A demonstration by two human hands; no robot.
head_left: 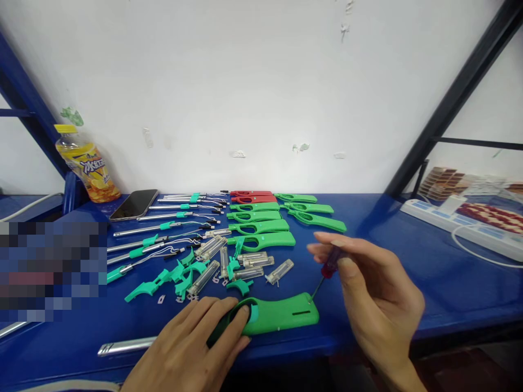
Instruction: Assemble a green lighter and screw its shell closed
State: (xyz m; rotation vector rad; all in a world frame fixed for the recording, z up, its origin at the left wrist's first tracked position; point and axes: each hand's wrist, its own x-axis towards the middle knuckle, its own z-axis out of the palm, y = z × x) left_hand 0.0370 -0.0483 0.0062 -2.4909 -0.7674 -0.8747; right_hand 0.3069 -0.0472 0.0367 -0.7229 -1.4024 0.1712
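My left hand curls over a green long-nosed lighter lying at the table's front and holds it down. The lighter's silver tube sticks out to the left from under my hand. A thumb-and-finger grip of my right hand closes on a small screwdriver with a dark red-purple handle. Its thin shaft slants down, and the tip meets the green body near the right end. Beyond my left hand lie turquoise plastic parts, several clear fuel tanks and small metal plates.
Behind are silver lighter tubes with wires, green handle shells and red ones. A phone and a drink bottle stand back left, near the wall. A white power strip lies right. A pixelated patch hides the left edge.
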